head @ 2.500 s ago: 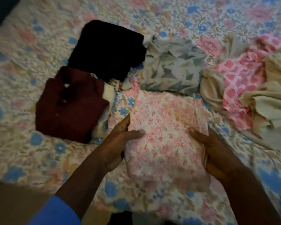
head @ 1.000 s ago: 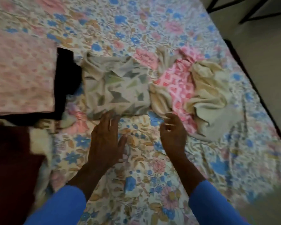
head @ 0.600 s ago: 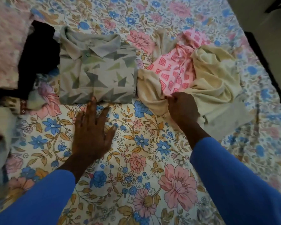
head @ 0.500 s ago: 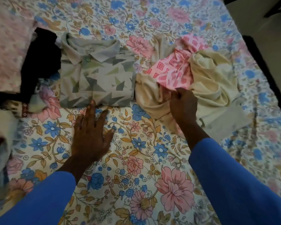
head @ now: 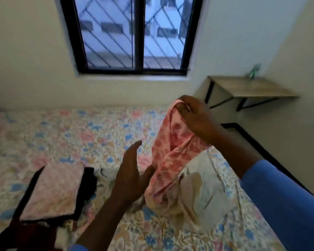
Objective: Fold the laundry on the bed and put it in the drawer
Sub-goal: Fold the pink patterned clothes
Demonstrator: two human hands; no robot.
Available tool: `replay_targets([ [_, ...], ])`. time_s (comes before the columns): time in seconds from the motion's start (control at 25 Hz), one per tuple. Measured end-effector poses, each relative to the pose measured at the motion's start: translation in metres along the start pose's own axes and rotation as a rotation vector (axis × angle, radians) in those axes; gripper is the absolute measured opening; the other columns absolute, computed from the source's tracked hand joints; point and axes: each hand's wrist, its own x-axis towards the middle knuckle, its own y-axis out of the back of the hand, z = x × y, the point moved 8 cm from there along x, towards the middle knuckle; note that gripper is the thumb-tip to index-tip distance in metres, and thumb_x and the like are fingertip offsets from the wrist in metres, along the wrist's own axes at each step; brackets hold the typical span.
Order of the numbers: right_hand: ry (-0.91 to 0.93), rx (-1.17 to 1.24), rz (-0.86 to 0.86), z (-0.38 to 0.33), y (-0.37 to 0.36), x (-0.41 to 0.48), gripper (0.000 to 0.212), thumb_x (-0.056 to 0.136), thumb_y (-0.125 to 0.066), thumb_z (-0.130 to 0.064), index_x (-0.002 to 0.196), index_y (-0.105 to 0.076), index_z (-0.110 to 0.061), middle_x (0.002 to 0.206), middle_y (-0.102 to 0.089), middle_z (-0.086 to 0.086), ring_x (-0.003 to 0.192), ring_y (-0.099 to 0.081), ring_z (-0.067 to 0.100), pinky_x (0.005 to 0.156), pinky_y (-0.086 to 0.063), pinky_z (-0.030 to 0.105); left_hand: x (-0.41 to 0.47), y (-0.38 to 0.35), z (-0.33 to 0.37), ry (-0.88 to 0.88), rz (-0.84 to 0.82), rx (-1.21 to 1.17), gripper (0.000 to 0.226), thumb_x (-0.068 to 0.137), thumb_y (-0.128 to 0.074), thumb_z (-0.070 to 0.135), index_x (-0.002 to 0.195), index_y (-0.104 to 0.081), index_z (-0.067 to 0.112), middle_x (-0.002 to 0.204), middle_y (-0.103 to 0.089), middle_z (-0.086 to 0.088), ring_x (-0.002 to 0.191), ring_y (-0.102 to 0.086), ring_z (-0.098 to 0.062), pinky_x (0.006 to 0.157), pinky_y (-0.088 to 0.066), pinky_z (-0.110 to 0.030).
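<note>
Head view: looks across the bed (head: 71,134) toward a pale wall (head: 34,60); somewhat blurred.
Right hand (head: 194,115): held high above the bed, fingers and thumb pinched tight on the top fold of the pink patterned garment (head: 170,160).
Pink patterned garment: hangs from that pinch in a long twisted drape; lower end bunched on the bed, lying against the cream garment (head: 203,189).
Left hand (head: 132,171): lower and to the left of the drape, fingers straight and spread, holding nothing; thumb side just beside the hanging cloth, contact not clear.
Cream garment: crumpled heap on the bed under the right forearm, toward the bed's right edge.
Pale pink floral piece (head: 53,191): folded flat, lying on top of the black garment (head: 88,180), left of the left hand.
Black garment: folded, showing as a dark border around the floral piece.
Maroon garment (head: 25,236): at the lower left corner, nearest the camera, partly cut off by the frame.
Light grey cloth (head: 105,173): small part showing between the black garment and the left hand; mostly hidden, pattern not readable.
Bed: covered with a floral sheet in blue, pink and tan; all the laundry rests on it except the raised part of the pink patterned garment.
Blue sleeve (head: 288,205): covers the right forearm at lower right.
Window (head: 132,33): dark frame, diagonal bars, set in the wall beyond the bed.
Shelf (head: 252,87): wooden top on black brackets, fixed at the right-hand wall; small green item (head: 254,71) on it, too blurred to identify.
</note>
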Motion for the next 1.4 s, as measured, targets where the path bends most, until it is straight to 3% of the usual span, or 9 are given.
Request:
replay_targets([
  [0.12, 0.1, 0.028, -0.083, -0.113, 0.044, 0.002, 0.02, 0.1, -0.055, -0.028, 0.09, -0.069, -0.017, 0.08, -0.067, -0.005, 0.08, -0.064, 0.014, 0.078, -0.049, 0.036, 0.035, 0.078, 0.14, -0.137, 0.055, -0.145, 0.091, 0.084, -0.068, 0.07, 0.158, -0.033, 0.032, 0.158, -0.042, 0.013, 0.142, -0.043, -0.003, 0.109, -0.044, -0.029],
  [0.28, 0.17, 0.09, -0.074, -0.205, 0.083, -0.023, 0.016, 0.095, -0.069, -0.033, 0.09, -0.075, -0.02, 0.081, -0.073, 0.002, 0.077, -0.069, 0.019, 0.073, -0.054, 0.041, 0.042, 0.172, 0.255, -0.437, 0.164, 0.097, 0.009, 0.097, -0.066, 0.021, 0.104, -0.071, 0.026, 0.086, -0.066, 0.017, 0.075, -0.063, -0.003, 0.066, -0.042, -0.006],
  [0.48, -0.031, -0.201, -0.268, -0.193, 0.092, -0.047, 0.018, 0.087, -0.082, -0.023, 0.091, -0.078, -0.006, 0.083, -0.076, 0.01, 0.076, -0.07, 0.024, 0.069, -0.05, 0.034, 0.043, 0.233, 0.273, -0.342, 0.034, -0.087, 0.031, 0.1, -0.048, 0.003, 0.099, -0.077, 0.016, 0.088, -0.074, -0.002, 0.074, -0.073, -0.011, 0.059, -0.057, -0.027],
  [0.64, -0.348, 0.505, -0.223, -0.165, 0.08, -0.088, 0.044, 0.073, -0.085, -0.035, 0.1, -0.076, -0.002, 0.096, -0.074, 0.021, 0.086, -0.072, 0.029, 0.075, -0.06, 0.038, 0.034, 0.261, 0.248, -0.297, 0.029, 0.159, 0.017, 0.096, -0.058, 0.034, 0.097, -0.074, 0.028, 0.082, -0.074, 0.005, 0.069, -0.071, -0.009, 0.069, -0.062, -0.041],
  [0.72, -0.382, 0.681, -0.223, -0.181, 0.064, -0.097, 0.047, 0.065, -0.088, -0.031, 0.102, -0.077, -0.003, 0.099, -0.074, 0.02, 0.086, -0.073, 0.029, 0.076, -0.063, 0.041, 0.025, 0.248, 0.227, -0.237, -0.18, 0.293, 0.041, 0.086, -0.065, 0.058, 0.119, -0.068, 0.035, 0.107, -0.074, 0.008, 0.088, -0.071, -0.009, 0.078, -0.061, -0.038],
  [0.84, -0.271, 0.624, -0.214, -0.227, 0.04, -0.091, 0.043, 0.069, -0.087, -0.024, 0.102, -0.075, 0.0, 0.099, -0.076, 0.023, 0.085, -0.074, 0.029, 0.073, -0.063, 0.038, -0.004, 0.205, 0.235, -0.253, -0.563, -0.036, 0.079, 0.082, -0.086, 0.04, 0.15, -0.047, 0.032, 0.139, -0.06, 0.004, 0.117, -0.065, -0.012, 0.092, -0.059, -0.029],
  [1.04, -0.237, 0.748, -0.137, -0.247, 0.018, -0.104, 0.063, 0.071, -0.093, -0.013, 0.121, -0.055, -0.013, 0.116, -0.07, 0.014, 0.103, -0.073, 0.029, 0.081, -0.063, 0.045, 0.006, 0.229, 0.257, -0.504, -0.239, 0.017, 0.013, 0.09, -0.078, 0.032, 0.095, -0.077, 0.02, 0.08, -0.075, 0.004, 0.072, -0.072, -0.01, 0.063, -0.056, -0.033],
  [1.16, -0.235, 0.475, -0.224, -0.229, 0.001, -0.122, 0.06, 0.077, -0.091, -0.016, 0.127, -0.058, -0.021, 0.117, -0.074, 0.009, 0.105, -0.075, 0.026, 0.086, -0.063, 0.048, 0.013, 0.256, 0.255, -0.38, -0.117, -0.206, 0.029, 0.1, -0.069, 0.033, 0.089, -0.072, 0.007, 0.067, -0.071, -0.005, 0.057, -0.073, -0.02, 0.05, -0.056, -0.029],
  [1.4, -0.234, 0.032, -0.113, -0.178, 0.044, -0.135, 0.026, 0.094, -0.075, -0.033, 0.09, -0.077, -0.008, 0.081, -0.076, 0.012, 0.07, -0.071, 0.017, 0.07, -0.057, 0.044, 0.056, 0.317, 0.204, -0.056, 0.206, -0.37, 0.036, 0.104, -0.061, 0.034, 0.073, -0.064, 0.015, 0.06, -0.064, 0.001, 0.051, -0.065, -0.015, 0.047, -0.051, -0.027],
])
